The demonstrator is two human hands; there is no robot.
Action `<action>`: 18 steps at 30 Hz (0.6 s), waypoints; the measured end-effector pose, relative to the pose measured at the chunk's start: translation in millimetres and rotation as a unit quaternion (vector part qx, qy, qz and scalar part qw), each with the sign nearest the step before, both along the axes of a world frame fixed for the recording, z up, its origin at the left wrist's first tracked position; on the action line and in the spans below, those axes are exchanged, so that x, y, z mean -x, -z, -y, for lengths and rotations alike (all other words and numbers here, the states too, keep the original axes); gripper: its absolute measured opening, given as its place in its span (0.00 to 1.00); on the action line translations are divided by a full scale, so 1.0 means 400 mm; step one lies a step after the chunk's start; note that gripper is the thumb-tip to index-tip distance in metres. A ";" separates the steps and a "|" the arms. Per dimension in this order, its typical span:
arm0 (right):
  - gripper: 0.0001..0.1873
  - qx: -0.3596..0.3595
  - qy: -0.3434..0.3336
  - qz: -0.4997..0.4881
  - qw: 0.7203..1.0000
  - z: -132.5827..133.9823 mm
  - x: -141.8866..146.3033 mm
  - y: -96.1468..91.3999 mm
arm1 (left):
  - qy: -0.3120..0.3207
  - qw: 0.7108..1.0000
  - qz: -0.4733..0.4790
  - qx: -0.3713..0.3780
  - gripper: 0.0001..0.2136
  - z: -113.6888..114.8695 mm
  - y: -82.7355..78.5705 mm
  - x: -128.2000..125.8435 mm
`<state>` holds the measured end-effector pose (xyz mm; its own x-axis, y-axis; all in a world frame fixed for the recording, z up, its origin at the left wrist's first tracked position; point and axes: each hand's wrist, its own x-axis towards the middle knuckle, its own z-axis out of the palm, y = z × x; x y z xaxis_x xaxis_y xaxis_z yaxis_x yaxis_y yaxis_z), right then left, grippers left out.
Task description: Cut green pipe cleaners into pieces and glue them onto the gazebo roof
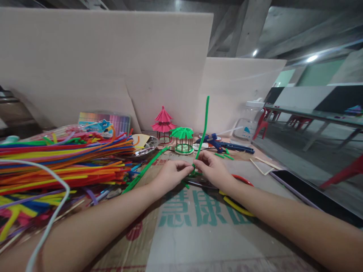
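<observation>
A green pipe cleaner (204,126) rises upright from between my fingertips, bent slightly partway up. My right hand (212,169) pinches its lower part between thumb and fingers. Beside it, my left hand (172,176) is closed, thumb against fingers, at the same low end of the pipe cleaner. Under my hands lies a dark-bladed tool with red (242,180) and yellow (238,207) handle parts, probably scissors, partly covered by my right hand and forearm. Just beyond my hands stands a small round pavilion model with a green roof (182,133).
Bundles of colourful pipe cleaners (65,151) fill the left side, crossed by a white cable (61,181). A pink pavilion model (163,122), blue glue gun (212,140), pliers-like blue tool (236,146) and clear bottle (247,122) stand behind. At right lies a phone (314,194).
</observation>
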<state>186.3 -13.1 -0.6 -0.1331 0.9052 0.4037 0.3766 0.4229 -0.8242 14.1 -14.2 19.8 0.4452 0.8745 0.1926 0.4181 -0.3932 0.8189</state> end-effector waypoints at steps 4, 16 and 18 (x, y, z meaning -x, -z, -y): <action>0.09 -0.003 0.004 0.011 1.000 0.002 -0.002 -0.002 | 0.011 0.999 0.033 0.013 0.10 -0.005 0.006 -0.002; 0.09 -0.016 0.010 0.024 1.000 0.007 0.005 -0.011 | 0.017 0.999 0.029 0.012 0.11 -0.008 0.015 -0.001; 0.09 -0.020 0.005 0.021 1.000 0.008 0.007 -0.011 | 0.017 0.999 0.030 0.009 0.10 -0.010 0.019 -0.001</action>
<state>183.6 -16.2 4.0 -0.1418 0.8895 0.4344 0.4153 0.4518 -0.7896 14.5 -10.2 12.4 0.4634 0.8625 0.2033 0.3547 -0.3908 0.8494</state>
